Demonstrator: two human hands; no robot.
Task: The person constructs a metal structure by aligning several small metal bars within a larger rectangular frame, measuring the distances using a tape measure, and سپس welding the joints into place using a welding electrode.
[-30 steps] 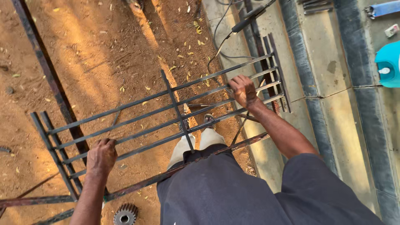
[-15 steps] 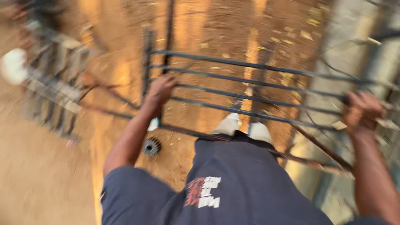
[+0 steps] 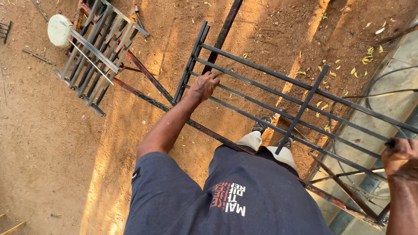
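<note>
Grille: a dark grey welded steel grille of long parallel bars [image 3: 278, 93] is held level above the dirt, in front of the person's waist, reaching from the left hand across to the right edge of the view.
Cross member: one short dark steel cross bar [image 3: 302, 109] runs over the long bars, right of centre.
Left hand: the left hand [image 3: 203, 85] sits near the grille's left end, its grip curled shut around one of the long bars.
Right hand: the right hand [image 3: 401, 157] is at the far right, partly cut off by the picture edge; its grip is wrapped closed on the end of a bar.
Frame below: a rusty brown angle-iron frame [image 3: 204, 130] lies slanted under the grille, running past the person's legs.
Feet: a dark sandalled foot [image 3: 261, 125] shows through the bars, on the ground.
Second grille: a grey barred steel grille lying on a rusty stand [image 3: 98, 48] is at upper left, well apart from the hands.
Round object: a white round container [image 3: 58, 29] lies just beside that second grille.
Ground: reddish-brown dirt ground [image 3: 52, 143] with scattered yellow leaves.
Right margin: a pale concrete ledge [image 3: 392, 109] with black cables across it.
</note>
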